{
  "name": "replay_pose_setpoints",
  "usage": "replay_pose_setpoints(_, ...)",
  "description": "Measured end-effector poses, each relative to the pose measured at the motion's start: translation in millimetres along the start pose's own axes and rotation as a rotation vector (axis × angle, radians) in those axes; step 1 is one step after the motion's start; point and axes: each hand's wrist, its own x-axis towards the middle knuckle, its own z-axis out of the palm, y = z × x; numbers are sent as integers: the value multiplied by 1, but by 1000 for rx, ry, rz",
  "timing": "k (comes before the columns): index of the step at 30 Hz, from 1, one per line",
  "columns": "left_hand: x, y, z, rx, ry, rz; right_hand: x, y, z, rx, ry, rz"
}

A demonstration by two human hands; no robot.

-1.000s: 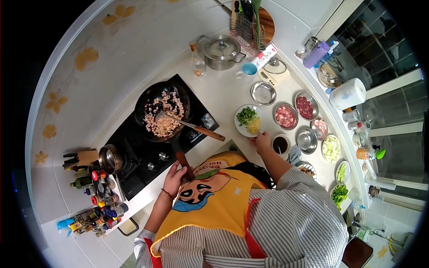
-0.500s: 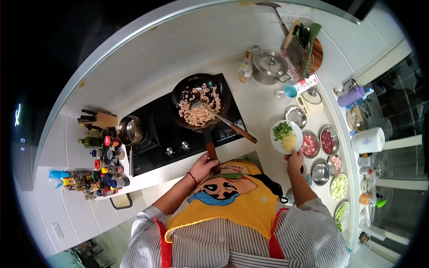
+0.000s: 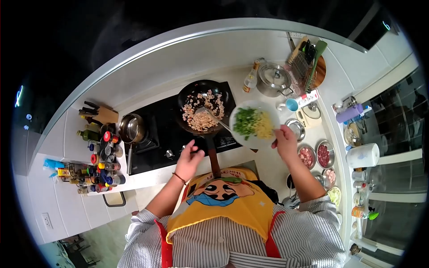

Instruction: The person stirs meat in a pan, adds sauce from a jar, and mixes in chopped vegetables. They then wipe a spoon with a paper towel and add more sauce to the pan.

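Observation:
My right hand (image 3: pixel 286 142) grips the near-right rim of a white plate (image 3: pixel 243 140). On the plate lie chopped green herbs (image 3: pixel 246 123) beside a pale yellow chopped heap (image 3: pixel 262 126). The plate is held up right of the wok (image 3: pixel 182 96) and hides part of the spatula. In the wok is chopped pinkish-brown food (image 3: pixel 201 121), with the head of a metal spatula (image 3: pixel 203 111) resting in it. My left hand (image 3: pixel 190 158) is off the wok's wooden handle (image 3: pixel 213 163), just left of it, fingers apart and holding nothing.
A steel saucepan (image 3: pixel 131 129) stands at the hob's left, near many sauce bottles (image 3: pixel 107 167). A lidded pot (image 3: pixel 273 79) and a glass bottle (image 3: pixel 250 80) are at the back. Bowls of raw meat (image 3: pixel 322 154) line the right counter, with a blue cup (image 3: pixel 292 105) behind.
My right hand has lifted the plate off the right counter area and brought it left towards the wok. My left hand has let go of the wok handle and moved up and left.

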Motion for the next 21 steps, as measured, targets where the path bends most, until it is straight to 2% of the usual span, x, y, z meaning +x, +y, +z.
replay_pose_setpoints(2,4,68,-20,-409,-192,-212,5,-30,30,-74,-107,-41)
replay_pose_setpoints(3,5,84,-25,-504,-264,-233,9,-41,45,-59,-229,-18)
replay_pose_setpoints(4,7,92,-26,-598,-307,-214,10,-49,59,-45,-350,5)
replay_pose_setpoints(6,14,77,-36,-687,-381,-201,9,-60,87,-77,-415,11)
replay_pose_setpoints(7,9,81,-36,-670,-248,-175,8,-65,98,-107,-462,25)
replay_pose_setpoints(8,6,79,-37,-674,-238,-171,7,-72,105,-112,-472,21)
replay_pose_setpoints(10,-1,75,-38,-688,-78,-71,5,-86,114,-189,-594,-8)
replay_pose_setpoints(12,-10,72,-45,-683,-28,-59,10,-82,116,-197,-593,53)
replay_pose_setpoints(14,-17,69,-49,-785,86,-101,25,-58,104,-741,-335,-421)
replay_pose_setpoints(15,-21,69,-50,-814,129,-104,23,-54,97,-1188,-313,-444)
replay_pose_setpoints(16,-20,62,-52,-819,136,-102,23,-49,91,-1192,-319,-451)
replay_pose_setpoints(18,-21,41,-63,-843,156,-71,24,-30,86,-1369,-607,-124)
replay_pose_setpoints(19,-22,40,-66,-843,199,-94,26,-16,88,-1372,-609,-125)
replay_pose_setpoints(21,-23,42,-70,-857,240,-86,34,17,90,-1039,-697,-80)
